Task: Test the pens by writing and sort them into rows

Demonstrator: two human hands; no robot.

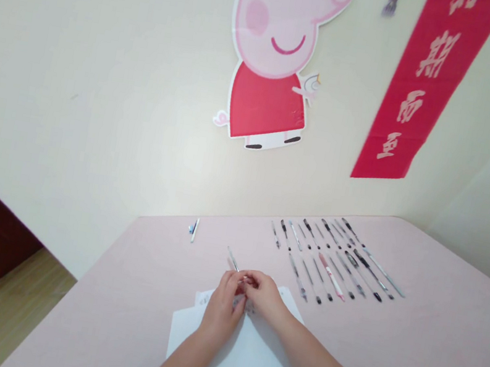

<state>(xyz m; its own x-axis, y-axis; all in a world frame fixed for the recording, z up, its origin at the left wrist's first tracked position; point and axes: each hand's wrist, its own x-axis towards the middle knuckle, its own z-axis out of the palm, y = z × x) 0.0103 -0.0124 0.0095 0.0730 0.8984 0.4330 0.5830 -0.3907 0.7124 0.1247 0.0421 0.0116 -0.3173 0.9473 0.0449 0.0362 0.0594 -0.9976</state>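
Observation:
My left hand (222, 302) and my right hand (264, 296) meet over the far end of a white sheet of paper (238, 364) on the pink table (409, 349). Both have their fingers pinched together around a thin pen (234, 261) whose far end sticks out up and to the left beyond my left hand. The part between my fingers is mostly hidden. A second smaller slip of paper (202, 297) peeks out under my left hand.
Several pens and pen parts (335, 261) lie in rows on the table to the right of my hands. A single pen (194, 228) lies apart at the far left edge. A cartoon pig sticker (275, 57) and a red banner (424, 82) hang on the wall.

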